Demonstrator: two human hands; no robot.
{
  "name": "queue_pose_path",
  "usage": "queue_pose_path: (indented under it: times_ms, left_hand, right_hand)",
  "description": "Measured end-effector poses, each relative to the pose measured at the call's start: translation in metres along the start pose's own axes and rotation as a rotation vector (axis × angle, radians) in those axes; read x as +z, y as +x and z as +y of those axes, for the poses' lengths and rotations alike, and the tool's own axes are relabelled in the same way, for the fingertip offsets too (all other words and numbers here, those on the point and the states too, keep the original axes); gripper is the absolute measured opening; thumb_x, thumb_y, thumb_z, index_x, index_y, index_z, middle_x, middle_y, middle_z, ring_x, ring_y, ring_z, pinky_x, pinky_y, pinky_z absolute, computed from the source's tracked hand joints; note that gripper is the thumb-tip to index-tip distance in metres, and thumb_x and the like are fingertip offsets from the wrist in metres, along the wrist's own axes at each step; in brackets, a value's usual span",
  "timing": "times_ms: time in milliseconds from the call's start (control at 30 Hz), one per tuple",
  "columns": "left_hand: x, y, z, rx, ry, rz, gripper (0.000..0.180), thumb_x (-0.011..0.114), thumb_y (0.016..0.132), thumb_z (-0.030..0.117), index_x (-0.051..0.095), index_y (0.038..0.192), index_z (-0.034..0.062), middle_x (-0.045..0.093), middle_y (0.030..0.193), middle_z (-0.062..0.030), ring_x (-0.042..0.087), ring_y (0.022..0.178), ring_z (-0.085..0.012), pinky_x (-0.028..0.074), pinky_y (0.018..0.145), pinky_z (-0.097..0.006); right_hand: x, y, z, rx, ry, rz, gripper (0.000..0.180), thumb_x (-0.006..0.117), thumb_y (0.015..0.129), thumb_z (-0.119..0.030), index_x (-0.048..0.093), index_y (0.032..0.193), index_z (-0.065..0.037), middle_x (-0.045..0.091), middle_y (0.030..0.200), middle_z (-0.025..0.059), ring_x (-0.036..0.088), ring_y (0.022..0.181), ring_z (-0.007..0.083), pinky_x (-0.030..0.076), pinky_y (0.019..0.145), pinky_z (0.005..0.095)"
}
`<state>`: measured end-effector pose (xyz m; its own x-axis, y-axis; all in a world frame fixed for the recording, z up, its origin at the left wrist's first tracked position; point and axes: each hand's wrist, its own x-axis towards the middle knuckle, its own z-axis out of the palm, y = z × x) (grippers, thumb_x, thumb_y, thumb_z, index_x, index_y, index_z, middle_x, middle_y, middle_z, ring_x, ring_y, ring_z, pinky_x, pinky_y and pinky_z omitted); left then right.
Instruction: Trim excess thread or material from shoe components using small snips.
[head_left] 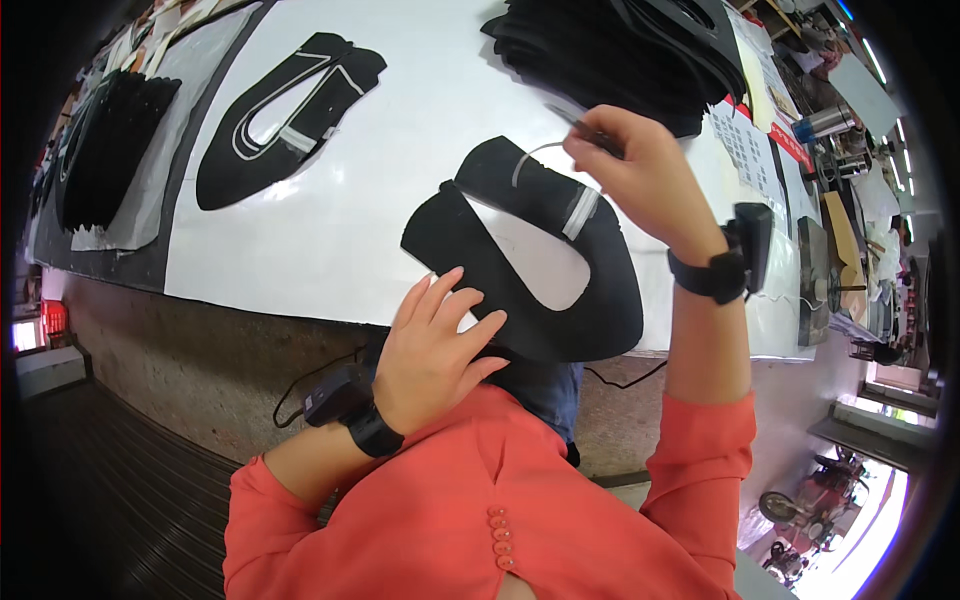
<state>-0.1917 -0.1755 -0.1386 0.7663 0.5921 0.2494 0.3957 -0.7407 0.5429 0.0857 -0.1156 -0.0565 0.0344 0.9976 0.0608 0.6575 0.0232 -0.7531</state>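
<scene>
A black U-shaped shoe-upper piece (608, 290) lies on the white tabletop in front of me, with a short white tape patch (581, 213) across one arm. My left hand (430, 345) rests at its lower left edge, fingers spread and holding nothing. Above the piece's right side, my right hand (640, 170) is closed on a slim dark pointed tool (568, 114), whose exact kind I cannot make out. From that hand a thin pale strip (530, 155) curls down to the piece's upper arm. Farther left lies a similar upper (232, 165), its opening edged with white tape.
A thick stack of black pieces (610, 60) sits at the table's far side. Another black stack (115, 150) stands at the left on a clear sheet. Printed paper (740, 150), a metal cup (825, 123) and other items line the right side.
</scene>
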Motion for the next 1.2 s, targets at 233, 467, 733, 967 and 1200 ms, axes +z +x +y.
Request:
queue_pose_path:
  times_ms: [233,467,733,967,1200]
  left_hand:
    - [-0.009,0.003,-0.012,0.0,-0.094,-0.004,0.05,0.081,0.078,0.018,0.066,0.125,0.0115,0.056,0.13,-0.013,0.048,0.131,-0.0394,0.037,0.11,-0.055]
    - [-0.013,0.004,-0.024,-0.151,0.255,0.143,0.048,0.079,0.081,0.022,0.066,0.126,0.0114,0.056,0.137,-0.0078,0.044,0.137,-0.0353,0.037,0.111,-0.053]
    - [-0.004,0.008,-0.026,-0.074,0.183,0.156,0.04,0.077,0.083,0.02,0.069,0.12,0.0092,0.059,0.135,-0.0092,0.044,0.136,-0.0379,0.037,0.11,-0.055]
    - [0.0,0.007,-0.03,-0.074,0.149,0.193,0.041,0.077,0.082,0.016,0.065,0.119,0.0055,0.061,0.133,-0.0095,0.046,0.134,-0.0381,0.038,0.11,-0.054]
    - [0.0,0.008,-0.029,-0.062,0.145,0.196,0.045,0.078,0.081,0.013,0.061,0.121,0.0053,0.06,0.134,-0.0099,0.046,0.134,-0.0384,0.038,0.109,-0.054]
  right_hand:
    - [0.032,0.012,0.024,0.1,-0.006,-0.189,0.025,0.065,0.092,-0.021,0.068,0.093,0.004,0.059,0.065,0.0065,0.055,0.054,0.0122,0.045,0.048,0.0303]
    - [0.03,0.005,0.015,0.095,-0.161,-0.132,0.025,0.066,0.088,-0.02,0.069,0.094,0.004,0.067,0.073,0.0173,0.065,0.061,0.0255,0.051,0.058,0.0359]
    - [0.037,0.001,-0.009,0.059,-0.114,-0.32,0.025,0.071,0.083,-0.019,0.071,0.088,0.006,0.059,0.064,0.0068,0.051,0.06,0.0112,0.044,0.059,0.0292]
    - [0.043,-0.002,-0.014,0.04,-0.145,-0.397,0.022,0.071,0.081,-0.017,0.071,0.087,0.004,0.059,0.062,0.0091,0.055,0.059,0.0146,0.045,0.058,0.0298]
    - [0.047,-0.003,-0.018,0.059,-0.195,-0.386,0.018,0.068,0.078,-0.019,0.072,0.081,-0.001,0.065,0.066,0.0158,0.065,0.062,0.0301,0.052,0.063,0.0361]
